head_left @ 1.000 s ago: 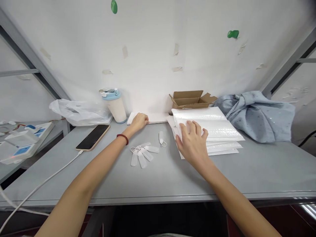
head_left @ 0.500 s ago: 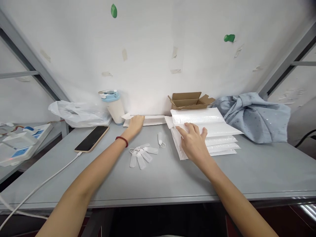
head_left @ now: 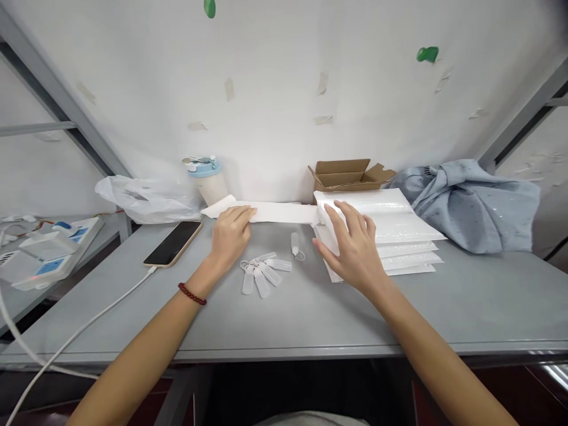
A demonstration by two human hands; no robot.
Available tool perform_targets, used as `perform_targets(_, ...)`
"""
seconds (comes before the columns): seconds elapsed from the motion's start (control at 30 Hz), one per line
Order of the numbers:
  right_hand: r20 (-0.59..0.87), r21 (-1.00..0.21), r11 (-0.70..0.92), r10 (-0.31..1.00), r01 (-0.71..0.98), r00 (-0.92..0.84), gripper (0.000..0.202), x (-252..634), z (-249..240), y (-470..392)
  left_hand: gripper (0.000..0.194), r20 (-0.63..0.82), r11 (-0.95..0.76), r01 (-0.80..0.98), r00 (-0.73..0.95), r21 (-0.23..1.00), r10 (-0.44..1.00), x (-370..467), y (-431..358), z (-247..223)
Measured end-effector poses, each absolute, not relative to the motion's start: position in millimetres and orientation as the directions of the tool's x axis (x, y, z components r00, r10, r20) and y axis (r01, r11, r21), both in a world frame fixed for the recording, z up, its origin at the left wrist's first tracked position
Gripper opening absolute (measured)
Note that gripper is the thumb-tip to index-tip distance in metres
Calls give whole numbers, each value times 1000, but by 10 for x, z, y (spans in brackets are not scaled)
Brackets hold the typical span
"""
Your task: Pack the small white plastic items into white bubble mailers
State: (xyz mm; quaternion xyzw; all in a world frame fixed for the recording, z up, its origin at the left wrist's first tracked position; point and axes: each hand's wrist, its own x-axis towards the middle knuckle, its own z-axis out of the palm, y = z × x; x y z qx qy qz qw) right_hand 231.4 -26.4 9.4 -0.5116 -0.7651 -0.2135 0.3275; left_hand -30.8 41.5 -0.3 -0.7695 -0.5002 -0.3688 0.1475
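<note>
My left hand (head_left: pixel 231 235), fingers together and bent, is closed over the left part of a white paper strip (head_left: pixel 284 212) near the wall; the thumb is hidden. My right hand (head_left: pixel 355 247) is open, fingers spread, at the left side of a stack of white bubble mailers (head_left: pixel 399 228). Whether its fingertips touch the top mailer is hard to tell. Between my hands lie a fanned bunch of translucent white plastic tags with loops (head_left: pixel 265 274) and one single tag (head_left: pixel 295 244) apart from it.
A phone (head_left: pixel 173 244) on a white cable lies left, before a plastic bag (head_left: pixel 148 200) and a lidded cup (head_left: pixel 210 183). Behind the mailers stand an open cardboard box (head_left: pixel 346 176) and, farther right, a bundled blue cloth (head_left: pixel 474 207). A power strip (head_left: pixel 62 260) sits far left.
My left hand has come back toward me and slightly left, and the paper strip now shows more of its face. The right hand's fingers have lifted and spread. The view has shifted slightly.
</note>
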Motion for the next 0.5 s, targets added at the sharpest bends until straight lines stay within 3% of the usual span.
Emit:
perform_targets(0.13, 794, 140, 449, 482, 882, -371, 44, 2266, 61, -279, 37, 749, -616, 785, 369, 66, 550, -188, 292, 27)
perform_targets(0.27, 839, 142, 479, 407, 866, -362, 42, 2346, 38, -246, 31, 685, -670, 735, 437, 100, 582, -160, 240, 103)
perform_targets(0.33, 864, 122, 479, 381, 869, -331, 43, 2406, 52, -220, 34, 691, -621, 755, 335, 210, 641, -208, 271, 140)
perform_targets(0.4, 880, 110, 482, 359, 869, -311, 44, 2451, 77, -204, 41, 697, -537, 738, 127, 409, 705, -294, 339, 177)
perform_targets(0.5, 888, 115, 502, 334, 857, -315, 42, 2468, 113, -207, 43, 467, -343, 501, -144, 795, 872, -458, 445, 247)
